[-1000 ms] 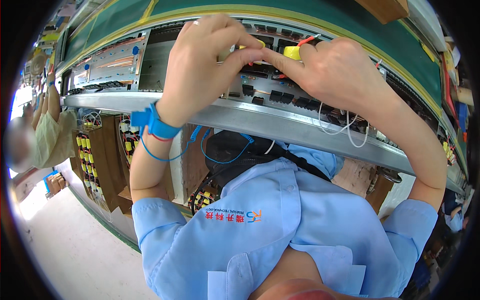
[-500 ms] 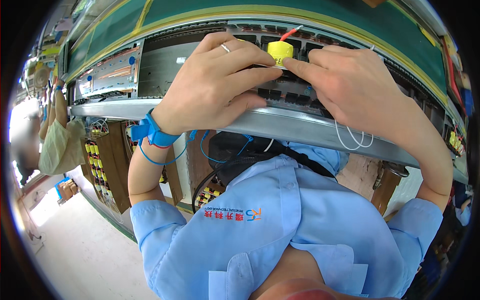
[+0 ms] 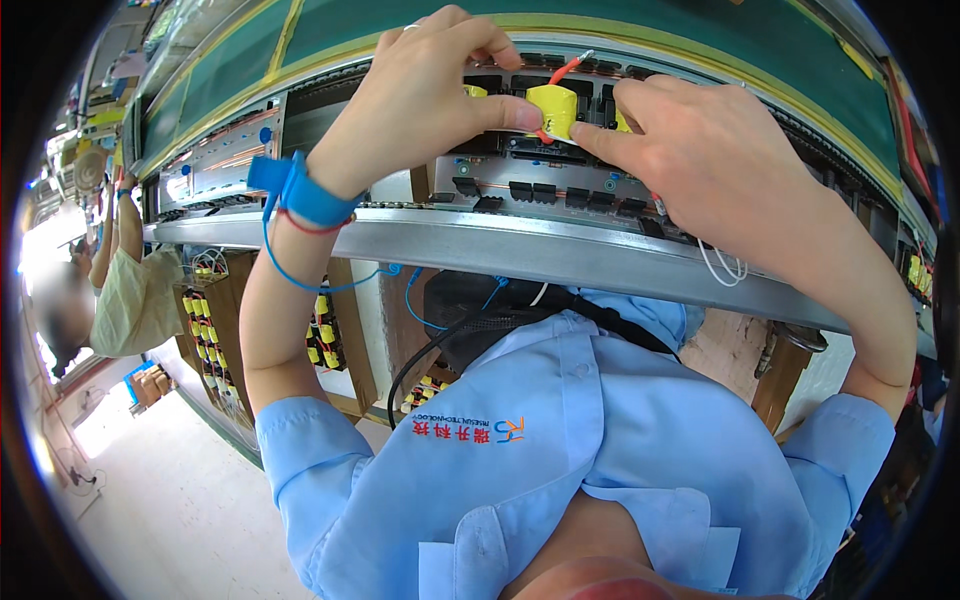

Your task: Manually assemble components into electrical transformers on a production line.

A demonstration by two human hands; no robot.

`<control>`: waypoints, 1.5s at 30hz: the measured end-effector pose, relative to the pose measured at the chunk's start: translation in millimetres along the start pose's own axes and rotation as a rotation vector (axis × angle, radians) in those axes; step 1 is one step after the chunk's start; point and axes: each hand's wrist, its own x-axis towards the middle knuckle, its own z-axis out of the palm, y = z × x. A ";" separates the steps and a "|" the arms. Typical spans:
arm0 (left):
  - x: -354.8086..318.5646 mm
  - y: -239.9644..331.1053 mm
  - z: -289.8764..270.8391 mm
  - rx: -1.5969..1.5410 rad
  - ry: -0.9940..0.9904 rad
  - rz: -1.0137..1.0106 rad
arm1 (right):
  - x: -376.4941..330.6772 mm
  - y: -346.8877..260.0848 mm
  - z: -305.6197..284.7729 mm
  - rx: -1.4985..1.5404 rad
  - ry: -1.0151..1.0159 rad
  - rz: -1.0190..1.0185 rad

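A yellow-wrapped coil [image 3: 553,110] with red leads stands over a circuit board [image 3: 530,190] with black parts along it. My left hand [image 3: 430,85] reaches in from the left, its thumb on the coil's left side. Its index finger is bent above the board, apart from the thumb. My right hand [image 3: 690,135] has its index fingertip pressed on the coil's lower right side. The other right fingers are curled in, and its thumb is hidden. One red lead [image 3: 572,66] with a bare tip points up and away from the coil; a bit of red shows below it.
A metal rail [image 3: 480,240] runs along the near side of the line. A blue strap [image 3: 315,195] with a coiled cord circles my left wrist. White wires [image 3: 722,265] hang under my right hand. Racks of yellow coils [image 3: 210,340] stand left, where another person [image 3: 140,300] works.
My left hand has moved up and away, its fingers lifting off the coil while the thumb touches it. More of the board shows. The coil has shifted slightly left and tilted.
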 end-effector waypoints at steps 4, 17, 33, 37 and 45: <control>15.8 12.0 -18.5 0.059 -0.155 -0.021 | -6.3 6.7 -8.6 0.095 -0.030 -0.003; -1.1 73.4 11.8 0.258 0.087 0.455 | -65.5 52.3 -2.1 0.603 0.329 -0.083; 19.7 84.5 31.4 0.177 0.135 0.395 | -73.8 75.5 40.7 0.334 0.455 -0.053; 34.5 79.3 36.5 -0.092 0.101 0.087 | -77.2 77.4 45.5 0.303 0.481 -0.095; 33.1 92.0 35.2 0.177 0.154 0.346 | -104.5 76.1 54.5 0.134 0.517 -0.112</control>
